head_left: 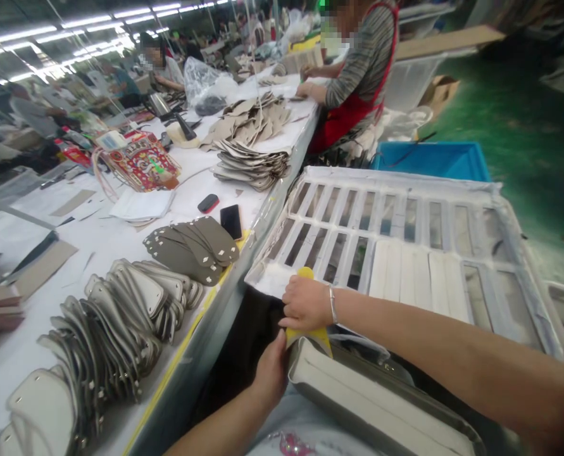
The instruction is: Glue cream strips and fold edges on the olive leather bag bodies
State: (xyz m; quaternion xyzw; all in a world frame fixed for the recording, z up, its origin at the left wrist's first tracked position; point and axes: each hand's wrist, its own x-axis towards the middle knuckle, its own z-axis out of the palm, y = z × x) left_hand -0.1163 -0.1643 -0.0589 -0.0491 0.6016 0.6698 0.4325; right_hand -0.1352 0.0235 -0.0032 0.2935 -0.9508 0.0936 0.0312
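A long grey bag body (381,399) with a cream inner side lies across my lap, one end toward the table. A flat yellow piece (310,339) sits at that end, partly covered by my fingers. My right hand (307,305), with a silver bangle at the wrist, is closed over the yellow piece from above. My left hand (269,370) grips the near corner of the bag body, its thumb by the yellow piece; its other fingers are hidden. On the table to the left stand rows of grey bag flaps (106,323) with small metal studs.
A white slatted crate (405,183) with cream strips (412,275) stands at the right, before a blue bin (433,158). The table holds dark flaps (194,247), a phone (231,221), a red patterned bag (142,161) and stacked pieces (250,166). A co-worker (357,76) works beyond.
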